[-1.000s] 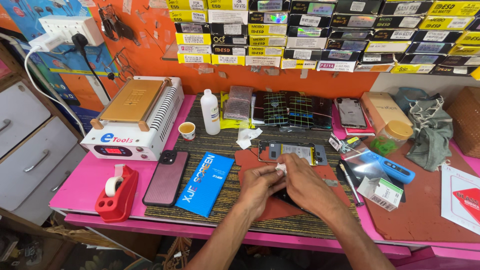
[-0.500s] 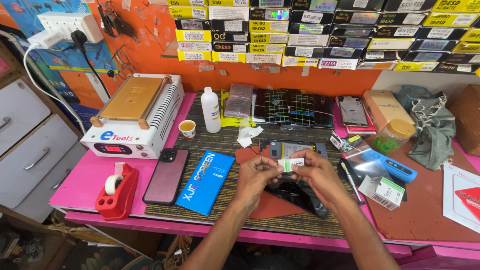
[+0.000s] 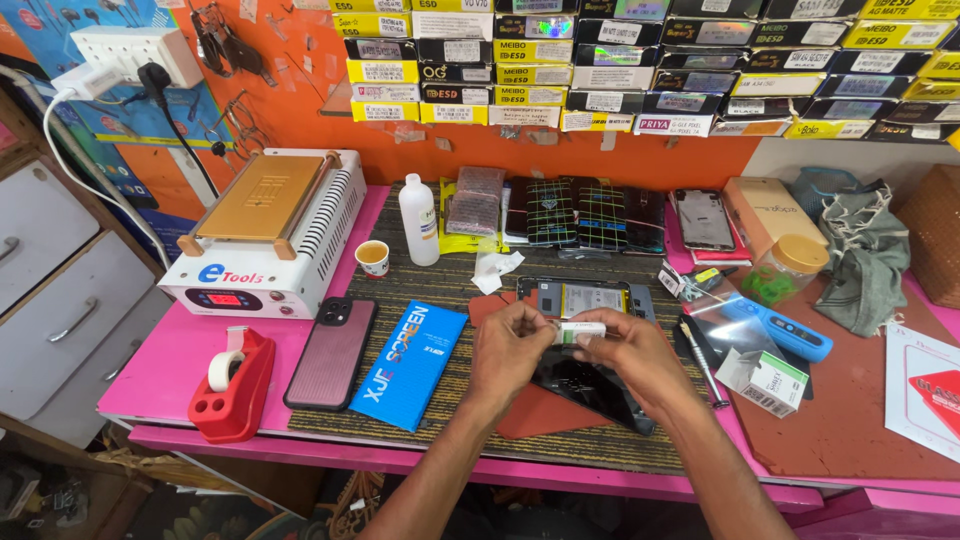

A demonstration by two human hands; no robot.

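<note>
Along the far edge of the pink bench (image 3: 180, 360) stand the containers: a small paper cup (image 3: 372, 257) with a brownish liquid in it, a white plastic bottle (image 3: 419, 220) whose contents cannot be seen, and farther right a clear jar with a yellow lid (image 3: 782, 270) holding something green. On the near left a red tape holder (image 3: 232, 385) carries a roll of pale tape. Between the two hands, above the woven mat (image 3: 440, 300), is a small white strip (image 3: 578, 331) with a green patch near its middle; its long axis runs left to right, roughly level, and it is held clear of the bench. The left hand (image 3: 508, 345) pinches the strip's left end between thumb and fingertips, fingers curled close together, wrist and forearm coming up from the near edge. The right hand (image 3: 635, 358) pinches the right end the same way, knuckles up, fingers narrow around the strip. Just under the hands lies a dark phone screen (image 3: 590, 385), tilted across a red pad (image 3: 540, 410), and just beyond them an opened phone (image 3: 585, 297) shows its insides. To the left lie a blue flat box (image 3: 410, 365) and a phone in a maroon case (image 3: 332, 352), side by side, with a white heating machine (image 3: 265, 230) behind them.
</note>
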